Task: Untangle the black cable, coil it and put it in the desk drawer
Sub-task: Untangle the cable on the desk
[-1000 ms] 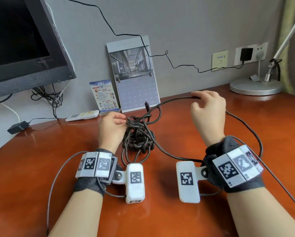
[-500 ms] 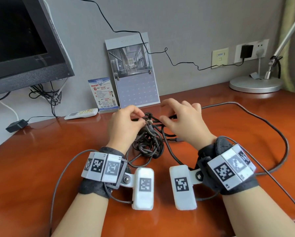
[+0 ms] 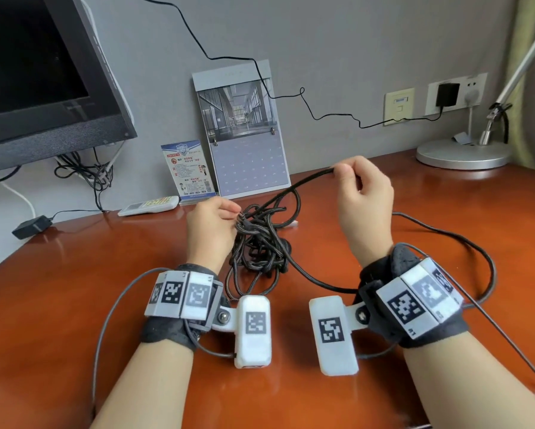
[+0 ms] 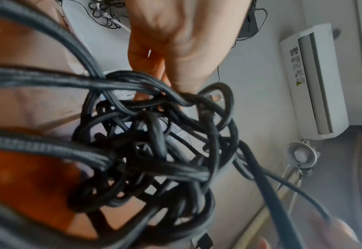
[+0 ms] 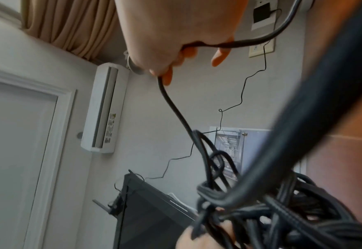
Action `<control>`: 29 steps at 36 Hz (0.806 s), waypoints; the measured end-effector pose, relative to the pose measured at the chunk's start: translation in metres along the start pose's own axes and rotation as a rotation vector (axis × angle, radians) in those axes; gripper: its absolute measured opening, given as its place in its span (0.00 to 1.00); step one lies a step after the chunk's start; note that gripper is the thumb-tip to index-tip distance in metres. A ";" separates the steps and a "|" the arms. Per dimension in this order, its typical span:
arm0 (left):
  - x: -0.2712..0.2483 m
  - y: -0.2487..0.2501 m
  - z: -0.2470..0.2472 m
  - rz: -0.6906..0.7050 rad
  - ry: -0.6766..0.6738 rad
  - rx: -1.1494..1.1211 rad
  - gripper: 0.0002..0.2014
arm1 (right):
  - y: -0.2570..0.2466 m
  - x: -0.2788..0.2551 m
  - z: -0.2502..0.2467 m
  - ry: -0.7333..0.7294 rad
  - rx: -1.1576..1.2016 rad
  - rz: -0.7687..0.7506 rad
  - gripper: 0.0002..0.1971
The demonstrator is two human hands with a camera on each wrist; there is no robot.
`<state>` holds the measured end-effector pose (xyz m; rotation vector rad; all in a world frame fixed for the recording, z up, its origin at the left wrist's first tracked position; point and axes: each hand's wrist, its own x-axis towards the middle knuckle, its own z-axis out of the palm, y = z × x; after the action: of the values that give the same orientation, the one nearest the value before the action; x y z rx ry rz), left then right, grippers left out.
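Observation:
The black cable (image 3: 261,243) lies as a tangled knot on the wooden desk (image 3: 74,274), between my two hands. My left hand (image 3: 212,226) pinches strands at the knot's top left; the left wrist view shows the tangle (image 4: 154,143) close up under its fingers (image 4: 171,50). My right hand (image 3: 360,193) is raised above the desk and pinches one strand (image 3: 306,181) that runs taut down to the knot. In the right wrist view that strand (image 5: 176,109) hangs from its fingers (image 5: 167,75). A long loose loop (image 3: 464,243) trails right. No drawer is in view.
A calendar (image 3: 241,131) and a small card (image 3: 190,170) lean on the wall behind the knot. A white remote (image 3: 150,205) lies left of them, under a monitor (image 3: 43,75). A lamp base (image 3: 462,153) stands at the back right. A thin wall cable (image 3: 337,116) runs to a socket.
My right hand left the knot and rose to the right, pulling one strand up and taut. My left hand stayed on the knot's top left.

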<state>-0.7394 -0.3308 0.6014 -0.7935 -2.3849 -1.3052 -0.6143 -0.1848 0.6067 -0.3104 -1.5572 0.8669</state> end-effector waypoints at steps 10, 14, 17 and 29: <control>0.009 -0.028 -0.020 -0.131 0.074 0.018 0.11 | 0.025 0.018 -0.010 0.352 0.186 0.342 0.20; 0.008 -0.027 -0.020 -0.134 0.070 -0.002 0.10 | 0.018 0.013 -0.011 0.248 -0.081 0.208 0.12; 0.008 -0.022 -0.020 -0.104 0.095 0.017 0.09 | 0.013 0.012 -0.013 0.199 -0.120 0.148 0.17; -0.006 0.013 -0.011 0.146 0.072 0.074 0.08 | 0.010 -0.004 0.007 -0.522 -0.291 -0.099 0.15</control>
<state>-0.7273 -0.3361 0.6126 -0.8659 -2.2598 -1.1618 -0.6230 -0.1831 0.5975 -0.2197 -2.1735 0.6717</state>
